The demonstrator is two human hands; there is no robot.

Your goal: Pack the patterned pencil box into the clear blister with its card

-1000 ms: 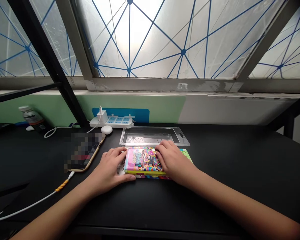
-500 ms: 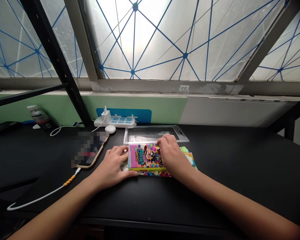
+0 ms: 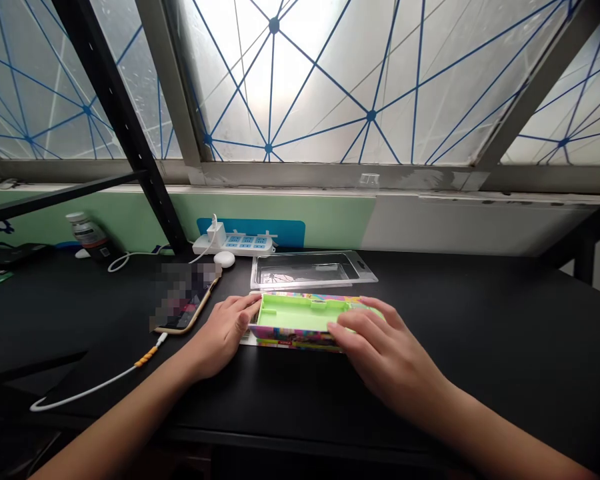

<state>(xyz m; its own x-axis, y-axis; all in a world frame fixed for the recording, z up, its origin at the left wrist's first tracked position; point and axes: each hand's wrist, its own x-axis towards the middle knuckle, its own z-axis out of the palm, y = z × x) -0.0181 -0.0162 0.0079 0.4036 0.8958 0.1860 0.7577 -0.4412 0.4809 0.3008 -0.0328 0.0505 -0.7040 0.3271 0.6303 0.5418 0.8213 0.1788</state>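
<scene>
In the head view a colourful pencil case lies on the black desk with its lid open, showing a bright green inner tray. Patterned sides in pink and blue show along its near edge, and a printed sheet peeks out underneath. My left hand holds the left end of the case, fingers close together. Across the right end lies my right hand, its fingers bent over the tray and a fingertip on the near rim. That hand hides the case's right end.
Behind the case lies a clear plastic package. A phone with a white charging cable is at the left. Further back stand a power strip, a round white object and a bottle. A black metal post rises at the left.
The case's printed top lid has opened, and the green tray now shows. My right hand has shifted right and toward me; the left thumb has drawn in from the case's near edge.
</scene>
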